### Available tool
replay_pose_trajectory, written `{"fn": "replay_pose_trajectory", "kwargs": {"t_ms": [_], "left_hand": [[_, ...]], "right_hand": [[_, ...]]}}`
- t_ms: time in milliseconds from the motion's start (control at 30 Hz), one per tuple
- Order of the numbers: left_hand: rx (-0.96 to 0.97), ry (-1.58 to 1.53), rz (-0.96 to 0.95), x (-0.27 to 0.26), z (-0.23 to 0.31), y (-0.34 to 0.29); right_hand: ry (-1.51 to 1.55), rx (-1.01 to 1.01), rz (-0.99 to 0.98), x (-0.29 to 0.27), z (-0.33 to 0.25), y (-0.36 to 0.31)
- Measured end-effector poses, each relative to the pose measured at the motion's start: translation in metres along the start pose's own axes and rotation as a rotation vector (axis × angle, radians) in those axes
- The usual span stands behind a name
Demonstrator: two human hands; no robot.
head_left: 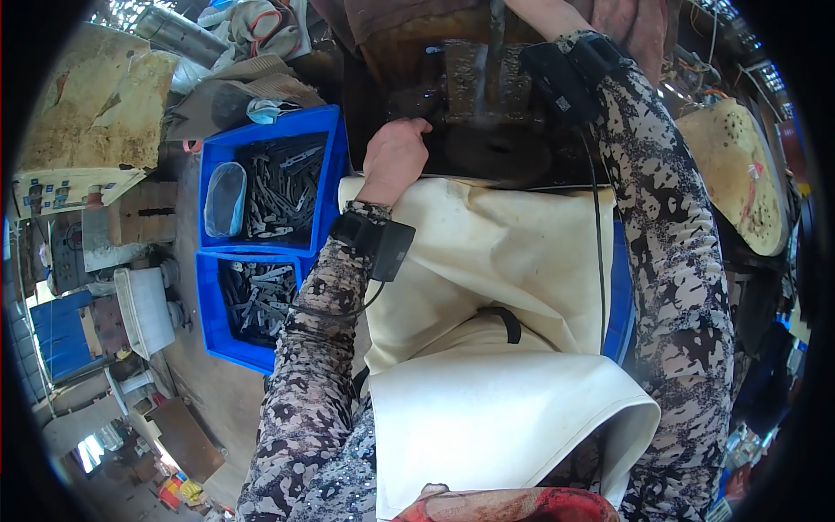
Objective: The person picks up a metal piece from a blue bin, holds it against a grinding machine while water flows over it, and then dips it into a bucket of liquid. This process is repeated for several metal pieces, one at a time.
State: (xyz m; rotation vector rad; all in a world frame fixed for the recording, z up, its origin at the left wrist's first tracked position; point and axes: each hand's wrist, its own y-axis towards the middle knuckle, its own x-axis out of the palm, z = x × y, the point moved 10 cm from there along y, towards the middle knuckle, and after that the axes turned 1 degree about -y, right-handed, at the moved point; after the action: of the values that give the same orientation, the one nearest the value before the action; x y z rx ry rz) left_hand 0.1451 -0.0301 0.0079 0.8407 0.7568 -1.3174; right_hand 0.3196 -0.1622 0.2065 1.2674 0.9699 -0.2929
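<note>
My left hand (pixel 396 158) is curled closed at the near left edge of a dark, wet work trough (pixel 404 91). Whatever its fingers hold, if anything, is hidden. To its right a round dark disc (pixel 497 155) lies low in the trough. Above the disc, a stream of water (pixel 497 39) runs down over a wet brownish block (pixel 465 74). My right hand (pixel 541 14) reaches to the top edge of the picture beside that stream; its fingers are cut off there. Both sleeves are camouflage-patterned, with black devices strapped at the wrists.
Left of my left forearm stand two blue bins (pixel 335 174) with many flat metal parts; the farther one also holds a clear plastic tub (pixel 226 200). A cream apron (pixel 487 252) covers my lap. A black cable (pixel 597 261) hangs along my right arm. Gloves (pixel 265 30) lie at the far left.
</note>
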Motion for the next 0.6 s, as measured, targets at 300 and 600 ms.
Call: {"fn": "replay_pose_trajectory", "kwargs": {"t_ms": [300,600], "left_hand": [[-0.006,-0.003,0.004,-0.0027,0.0023,-0.0009],[-0.041,-0.011,-0.015,-0.0007,-0.002,-0.0005]], "right_hand": [[0.0,0.014,-0.014,-0.0001,0.0007,0.0009],[-0.005,0.028,-0.051,-0.0004,-0.0006,0.0008]]}}
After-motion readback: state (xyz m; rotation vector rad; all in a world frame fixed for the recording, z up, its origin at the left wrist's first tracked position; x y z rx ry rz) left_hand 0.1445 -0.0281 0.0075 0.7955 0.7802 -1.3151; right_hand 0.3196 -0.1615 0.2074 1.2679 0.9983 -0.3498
